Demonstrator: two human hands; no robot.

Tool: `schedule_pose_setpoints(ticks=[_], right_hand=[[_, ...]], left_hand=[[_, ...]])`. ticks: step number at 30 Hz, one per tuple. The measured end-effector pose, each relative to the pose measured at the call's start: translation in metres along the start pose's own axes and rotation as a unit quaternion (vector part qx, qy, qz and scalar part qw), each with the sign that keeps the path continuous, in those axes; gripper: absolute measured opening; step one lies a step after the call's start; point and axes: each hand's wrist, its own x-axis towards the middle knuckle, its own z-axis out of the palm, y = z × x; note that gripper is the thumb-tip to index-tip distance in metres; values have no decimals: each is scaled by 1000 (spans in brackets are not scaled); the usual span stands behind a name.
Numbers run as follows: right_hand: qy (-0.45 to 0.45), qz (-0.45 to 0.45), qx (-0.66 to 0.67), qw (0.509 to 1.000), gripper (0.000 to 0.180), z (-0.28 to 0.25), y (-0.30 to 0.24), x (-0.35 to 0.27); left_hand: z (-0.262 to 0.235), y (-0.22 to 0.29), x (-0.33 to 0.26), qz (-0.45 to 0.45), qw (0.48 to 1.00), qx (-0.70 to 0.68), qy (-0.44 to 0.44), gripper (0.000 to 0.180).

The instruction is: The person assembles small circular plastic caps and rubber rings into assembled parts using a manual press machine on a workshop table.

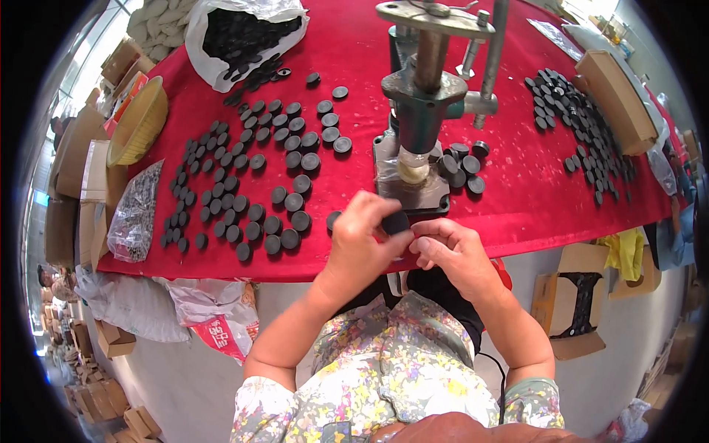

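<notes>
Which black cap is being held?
The black cap in the left hand; the others lie on the red tablecloth or in the white sack.

Black disc partly behind fingers

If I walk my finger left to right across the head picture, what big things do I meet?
Yellow basket → white sack → left hand → right hand → tan cardboard box.

Black discs look like matt plastic or rubber, can't tell which tbh. The press is glossy painted metal with a shiny bare-metal base. Red cover's cloth, the box dull cardboard, the bag crinkly clear plastic.
</notes>
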Motion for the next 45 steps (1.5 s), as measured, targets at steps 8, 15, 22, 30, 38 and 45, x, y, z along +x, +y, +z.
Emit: schedule_pose_setpoints(ticks=[8, 15, 22, 30, 38, 45], right_hand=[[12, -19, 30, 999, 27, -17, 0, -27], [50, -34, 50, 997, 28, -31, 3, -44], [44, -49, 54, 996, 23, -30, -6, -46], [82, -104, 24, 991, 25, -47, -25, -41], [152, -269, 30, 951, 23, -76, -93, -18], [294, -423, -24, 857, 23, -72, -199, 55]], left_hand=[[27, -39, 47, -30, 993, -28, 110, 64], [40, -38, 50, -17, 994, 20, 102, 72], [60, -54, 62, -37, 993, -32, 103, 77], [60, -64, 60, -43, 994, -36, 95, 78], [57, -61, 60, -42, 994, -52, 88, 78], [56, -50, 61, -25, 997, 0, 78, 78]])
